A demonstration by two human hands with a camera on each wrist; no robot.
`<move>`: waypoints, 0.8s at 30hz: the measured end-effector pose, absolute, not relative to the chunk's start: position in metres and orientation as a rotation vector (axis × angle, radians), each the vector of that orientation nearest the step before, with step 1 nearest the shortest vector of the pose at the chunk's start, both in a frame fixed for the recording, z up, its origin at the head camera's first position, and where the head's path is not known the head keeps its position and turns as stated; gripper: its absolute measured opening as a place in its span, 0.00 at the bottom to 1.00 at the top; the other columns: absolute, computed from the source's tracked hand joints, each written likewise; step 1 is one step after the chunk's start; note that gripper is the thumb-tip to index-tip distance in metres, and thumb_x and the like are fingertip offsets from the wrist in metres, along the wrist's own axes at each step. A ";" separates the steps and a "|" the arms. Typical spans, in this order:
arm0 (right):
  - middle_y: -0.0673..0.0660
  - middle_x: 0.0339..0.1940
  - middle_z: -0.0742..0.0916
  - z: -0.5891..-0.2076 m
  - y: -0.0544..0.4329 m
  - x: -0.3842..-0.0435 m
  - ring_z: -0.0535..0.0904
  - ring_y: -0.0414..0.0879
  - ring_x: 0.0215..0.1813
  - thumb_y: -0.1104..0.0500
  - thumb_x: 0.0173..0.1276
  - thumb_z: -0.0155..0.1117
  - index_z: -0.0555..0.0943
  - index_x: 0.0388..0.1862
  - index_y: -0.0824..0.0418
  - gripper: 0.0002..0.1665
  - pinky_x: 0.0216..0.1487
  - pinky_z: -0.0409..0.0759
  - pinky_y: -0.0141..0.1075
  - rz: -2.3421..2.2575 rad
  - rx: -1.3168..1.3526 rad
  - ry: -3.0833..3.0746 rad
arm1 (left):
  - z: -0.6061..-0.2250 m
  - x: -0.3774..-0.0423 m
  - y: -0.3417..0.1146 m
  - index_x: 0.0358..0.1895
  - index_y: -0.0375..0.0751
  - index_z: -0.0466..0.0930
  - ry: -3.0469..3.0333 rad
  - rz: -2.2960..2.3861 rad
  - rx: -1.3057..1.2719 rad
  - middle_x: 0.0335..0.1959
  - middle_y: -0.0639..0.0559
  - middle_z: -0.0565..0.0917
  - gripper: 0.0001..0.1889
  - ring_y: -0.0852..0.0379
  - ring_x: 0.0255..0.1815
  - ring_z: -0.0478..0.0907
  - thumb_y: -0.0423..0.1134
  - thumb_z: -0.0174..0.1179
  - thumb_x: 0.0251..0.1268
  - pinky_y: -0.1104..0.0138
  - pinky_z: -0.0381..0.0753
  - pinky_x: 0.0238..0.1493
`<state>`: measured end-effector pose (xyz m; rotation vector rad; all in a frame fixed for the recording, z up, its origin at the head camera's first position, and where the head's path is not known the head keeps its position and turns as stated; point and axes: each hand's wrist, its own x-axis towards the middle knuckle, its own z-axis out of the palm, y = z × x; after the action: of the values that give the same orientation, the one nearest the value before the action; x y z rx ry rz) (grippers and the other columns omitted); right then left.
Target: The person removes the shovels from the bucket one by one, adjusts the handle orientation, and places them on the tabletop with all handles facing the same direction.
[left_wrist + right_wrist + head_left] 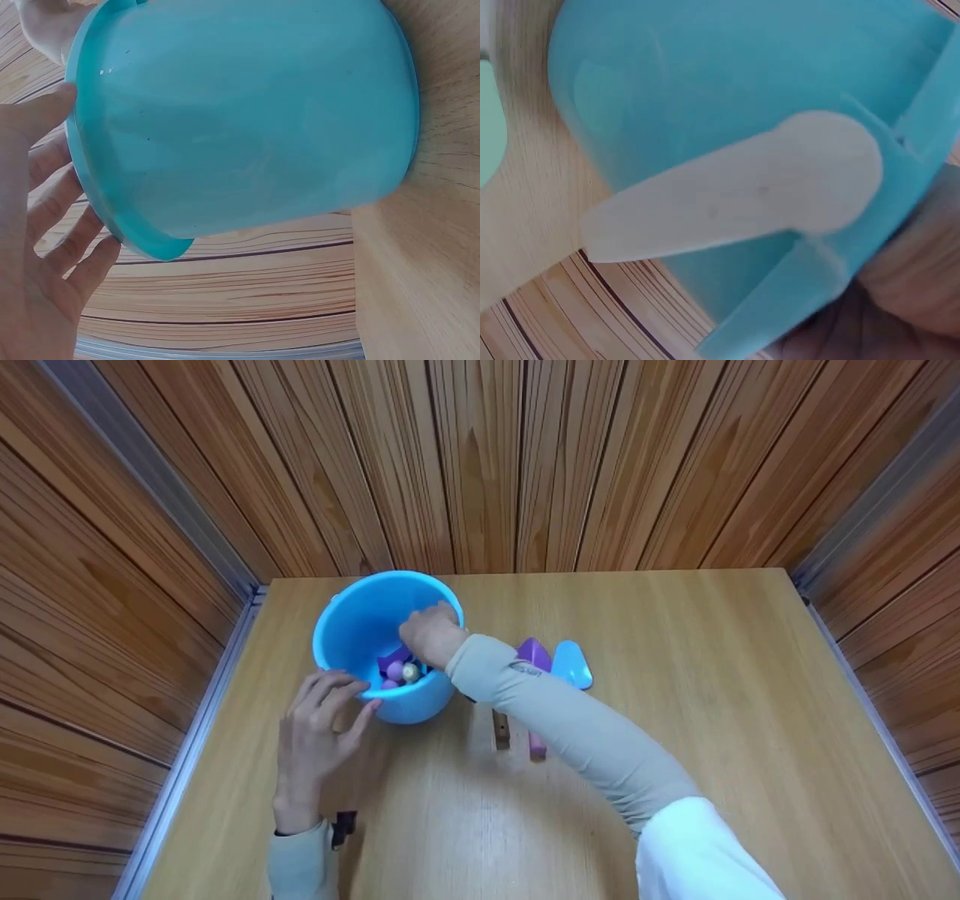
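A blue bucket [416, 706] stands at the back left of the table. My left hand [319, 727] holds its front left rim, with the thumb outside and the other fingers at the edge; the left wrist view shows that hand [52, 225] spread along the rim. My right hand [433, 634] reaches over the right rim into the bucket, and its fingertips are hidden. Inside lie a purple piece [393, 658], small purple balls [395, 670] and a whitish ball [410, 673]. In the right wrist view a pale handle end [780, 184] shows on the bucket's side.
Right of the bucket, partly covered by my right forearm, lie a purple piece [534, 652], a blue rounded triangular piece [571, 664], a brown bar [501, 730] and a pinkish-purple stick [537, 745]. Wood-panelled walls [480, 465] enclose the table [712, 675] at back and sides.
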<state>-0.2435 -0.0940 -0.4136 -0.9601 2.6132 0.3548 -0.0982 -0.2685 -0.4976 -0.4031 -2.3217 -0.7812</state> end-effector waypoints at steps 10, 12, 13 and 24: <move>0.49 0.28 0.76 -0.416 -0.117 -0.239 0.71 0.46 0.32 0.43 0.82 0.59 0.84 0.57 0.49 0.16 0.42 0.67 0.41 0.746 -0.803 2.583 | -0.498 -0.097 -0.268 0.51 0.47 0.92 -2.329 -0.771 -0.390 0.52 0.52 0.90 0.17 0.51 0.59 0.84 0.40 0.82 0.59 0.46 0.89 0.58; 0.50 0.28 0.76 -0.415 -0.117 -0.239 0.71 0.47 0.32 0.45 0.82 0.60 0.84 0.58 0.50 0.16 0.41 0.69 0.41 0.775 -0.829 2.583 | -0.498 -0.097 -0.267 0.51 0.47 0.92 -2.328 -0.762 -0.393 0.51 0.51 0.90 0.18 0.50 0.59 0.84 0.39 0.82 0.57 0.45 0.89 0.58; 0.50 0.28 0.75 -0.414 -0.116 -0.240 0.70 0.47 0.31 0.46 0.82 0.60 0.85 0.58 0.50 0.16 0.40 0.69 0.40 0.779 -0.844 2.581 | -0.498 -0.098 -0.267 0.51 0.46 0.92 -2.327 -0.760 -0.394 0.51 0.50 0.90 0.18 0.50 0.59 0.84 0.39 0.83 0.56 0.45 0.89 0.58; 0.52 0.30 0.82 -0.396 -0.102 -0.242 0.75 0.47 0.32 0.51 0.84 0.59 0.88 0.53 0.55 0.14 0.54 0.87 0.41 0.761 -1.003 2.666 | -0.497 -0.097 -0.268 0.52 0.45 0.91 -2.347 -0.737 -0.392 0.51 0.50 0.90 0.17 0.51 0.59 0.83 0.42 0.81 0.60 0.48 0.89 0.59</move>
<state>-0.2423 -0.1017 -0.3960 -1.0031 2.6659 0.7615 -0.0968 -0.2682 -0.4972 -0.3923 -2.3469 -0.7366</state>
